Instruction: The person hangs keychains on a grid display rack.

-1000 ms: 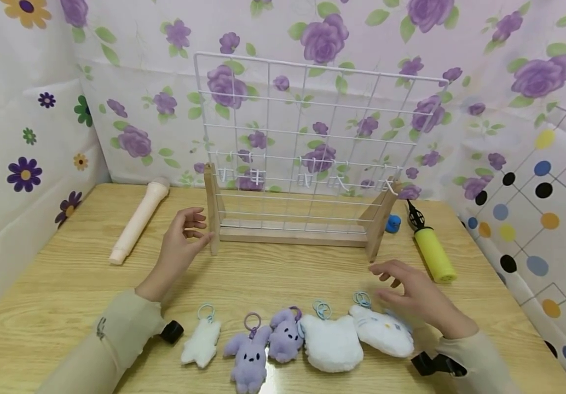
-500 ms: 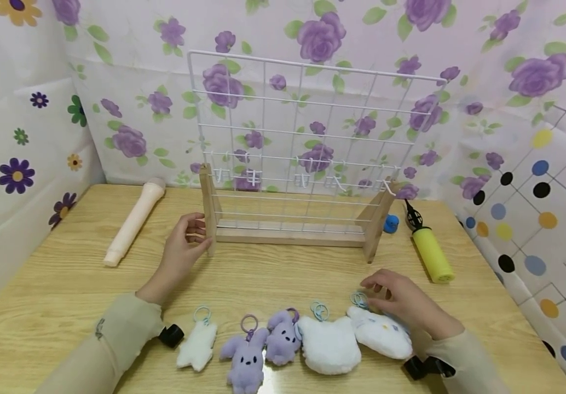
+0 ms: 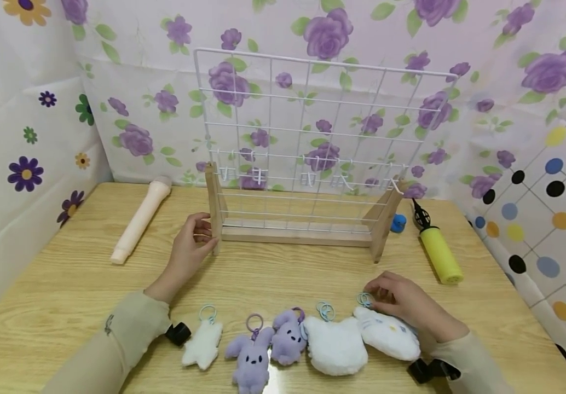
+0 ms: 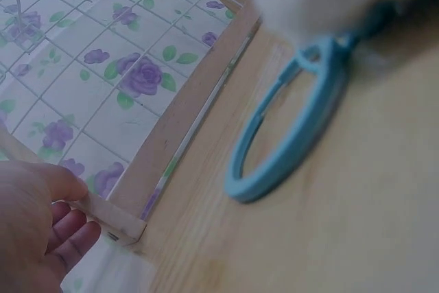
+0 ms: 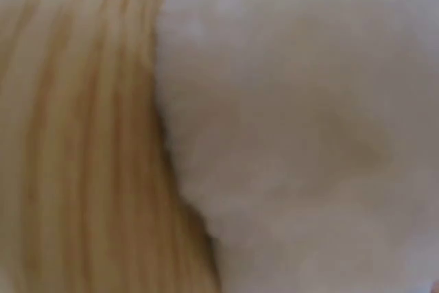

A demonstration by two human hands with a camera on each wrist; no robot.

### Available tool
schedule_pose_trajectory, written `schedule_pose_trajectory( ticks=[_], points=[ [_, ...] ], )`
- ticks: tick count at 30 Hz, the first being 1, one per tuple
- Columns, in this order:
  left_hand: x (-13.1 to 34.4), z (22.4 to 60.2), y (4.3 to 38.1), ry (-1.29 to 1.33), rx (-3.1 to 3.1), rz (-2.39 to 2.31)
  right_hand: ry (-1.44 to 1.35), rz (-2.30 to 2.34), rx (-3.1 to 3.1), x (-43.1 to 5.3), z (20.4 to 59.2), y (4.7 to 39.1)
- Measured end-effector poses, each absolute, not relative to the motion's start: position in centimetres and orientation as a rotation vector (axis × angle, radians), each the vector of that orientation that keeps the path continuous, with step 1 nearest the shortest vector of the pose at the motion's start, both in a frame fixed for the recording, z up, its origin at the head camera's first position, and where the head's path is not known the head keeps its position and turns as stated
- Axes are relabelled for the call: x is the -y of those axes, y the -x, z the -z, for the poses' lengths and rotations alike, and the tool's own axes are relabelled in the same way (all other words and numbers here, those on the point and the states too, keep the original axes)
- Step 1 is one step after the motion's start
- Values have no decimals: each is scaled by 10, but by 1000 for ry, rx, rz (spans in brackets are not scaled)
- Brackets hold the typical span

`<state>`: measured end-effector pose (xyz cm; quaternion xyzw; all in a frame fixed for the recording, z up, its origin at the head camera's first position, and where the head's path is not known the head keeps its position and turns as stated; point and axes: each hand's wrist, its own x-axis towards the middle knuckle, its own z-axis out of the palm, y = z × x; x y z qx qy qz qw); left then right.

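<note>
My left hand [image 3: 190,241] holds the left wooden leg [image 3: 213,210] of a white wire grid rack [image 3: 307,131], thumb in front. Thumb and fingers also show beside the rack's wooden foot [image 4: 123,221] in the left wrist view. My right hand [image 3: 403,298] pinches at the blue ring [image 3: 363,299] of a white plush keychain [image 3: 391,336] with a small yellow nose. White plush fills much of the right wrist view, where the hand's grasp is hidden. Left of it lie another white plush keychain [image 3: 337,347], two purple rabbit keychains [image 3: 253,361] and a small white one [image 3: 203,345].
Several white hooks [image 3: 307,178] hang along the rack's lower rows. A pale tube-shaped thing [image 3: 140,221] lies at the left. Right of the rack are a small blue duck [image 3: 398,223] and a yellow hand pump [image 3: 440,254]. Patterned cloth [image 3: 509,137] surrounds the table.
My right hand has lowered to the white plush keychain's ring, and its fingers have drawn together there. My left hand has moved slightly right onto the rack's leg.
</note>
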<state>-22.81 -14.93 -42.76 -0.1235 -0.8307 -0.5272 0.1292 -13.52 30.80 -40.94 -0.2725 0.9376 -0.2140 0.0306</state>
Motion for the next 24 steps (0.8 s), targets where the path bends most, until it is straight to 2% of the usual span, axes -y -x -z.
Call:
schedule_pose_trajectory(
  ticks=[24],
  points=[
    [149, 426, 226, 356, 2446, 1458, 751, 620, -2914, -304, 411, 135]
  ],
)
